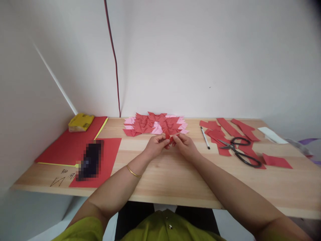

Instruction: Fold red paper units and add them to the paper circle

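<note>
Between my two hands is a small piece of red paper [171,139], pinched in the fingertips over the middle of the table. My left hand [156,145] grips its left side, and my right hand [185,144] has its right side. The fingers cover much of the paper, so its exact folded shape is hard to make out. Just beyond the hands, a cluster of folded red and pink paper pieces [142,124] lies against the wall.
Right of my hands are a pen [205,138], several red paper strips [227,129], black-handled scissors [233,146] and white paper [272,135]. On the left, red sheets [59,147] lie under a yellow packet [81,123] and a blurred dark object [89,160]. A cord [114,60] hangs down the wall.
</note>
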The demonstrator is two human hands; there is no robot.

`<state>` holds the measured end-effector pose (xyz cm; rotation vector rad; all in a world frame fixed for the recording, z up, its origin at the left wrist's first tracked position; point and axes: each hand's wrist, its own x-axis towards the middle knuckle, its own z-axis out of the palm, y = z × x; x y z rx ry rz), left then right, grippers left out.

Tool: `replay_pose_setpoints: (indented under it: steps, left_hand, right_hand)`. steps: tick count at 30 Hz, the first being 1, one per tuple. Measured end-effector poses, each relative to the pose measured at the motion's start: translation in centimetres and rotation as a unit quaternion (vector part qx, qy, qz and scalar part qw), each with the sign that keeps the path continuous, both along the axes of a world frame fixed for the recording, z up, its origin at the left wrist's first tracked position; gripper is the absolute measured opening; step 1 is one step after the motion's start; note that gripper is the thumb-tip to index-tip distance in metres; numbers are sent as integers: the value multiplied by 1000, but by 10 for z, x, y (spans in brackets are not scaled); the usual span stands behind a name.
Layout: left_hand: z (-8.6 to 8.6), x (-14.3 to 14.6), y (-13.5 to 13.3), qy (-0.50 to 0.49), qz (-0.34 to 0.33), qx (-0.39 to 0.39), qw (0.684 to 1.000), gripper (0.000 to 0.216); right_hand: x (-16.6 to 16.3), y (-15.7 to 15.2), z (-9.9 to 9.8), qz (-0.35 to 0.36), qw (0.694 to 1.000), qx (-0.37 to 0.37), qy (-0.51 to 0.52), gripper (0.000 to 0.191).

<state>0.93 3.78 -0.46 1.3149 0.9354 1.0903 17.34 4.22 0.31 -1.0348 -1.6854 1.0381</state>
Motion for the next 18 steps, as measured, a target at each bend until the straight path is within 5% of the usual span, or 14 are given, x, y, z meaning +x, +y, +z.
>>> replay_pose_setpoints:
  steps: [5, 12, 18]
  left_hand:
    - [2, 2, -2, -30, 16, -43, 999, 29]
    - [4, -2, 1, 31, 29, 0, 999, 24]
    - [4, 1, 1, -46, 47, -40, 997, 28]
  right_hand:
    - [-1, 1, -1, 11, 1000, 0, 17, 25]
    - [0, 2, 1, -7, 1000, 13, -5, 30]
    - [-1, 4, -2, 10, 998, 30, -47, 31]
